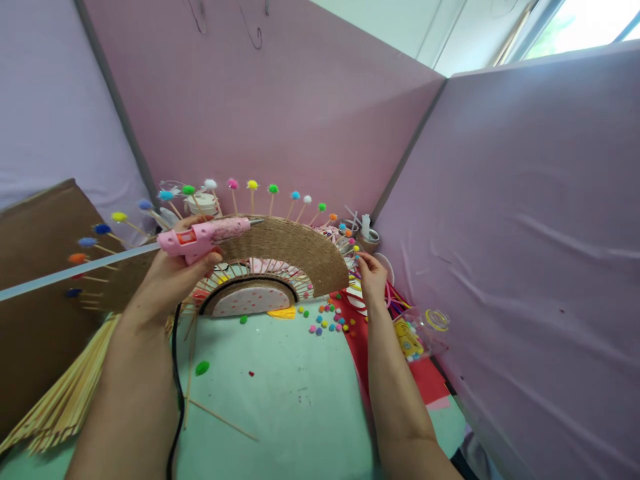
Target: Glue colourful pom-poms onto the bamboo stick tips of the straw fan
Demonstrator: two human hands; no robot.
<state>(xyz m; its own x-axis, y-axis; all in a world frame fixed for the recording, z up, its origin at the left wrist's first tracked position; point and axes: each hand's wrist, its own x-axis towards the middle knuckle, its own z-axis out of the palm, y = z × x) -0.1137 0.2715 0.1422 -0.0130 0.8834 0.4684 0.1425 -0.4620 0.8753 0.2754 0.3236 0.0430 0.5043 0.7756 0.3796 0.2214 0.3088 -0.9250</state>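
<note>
My left hand is wrapped round a pink glue gun, its nozzle pointing right and a long pale glue stick running out of its back. Behind it stands a half-round fan with a woven brown band and thin sticks. Coloured pom-poms top the sticks along its outer edge. At the fan's right end my right hand is closed, thumb and finger pinching a small blue pom-pom close to the stick tips. A dotted white half-disc forms the fan's lower centre.
Loose small pom-poms lie on the pale green table. A bundle of thin sticks is at left, beside brown cardboard. A black cord hangs by my left arm. Tins and a plastic bag stand right.
</note>
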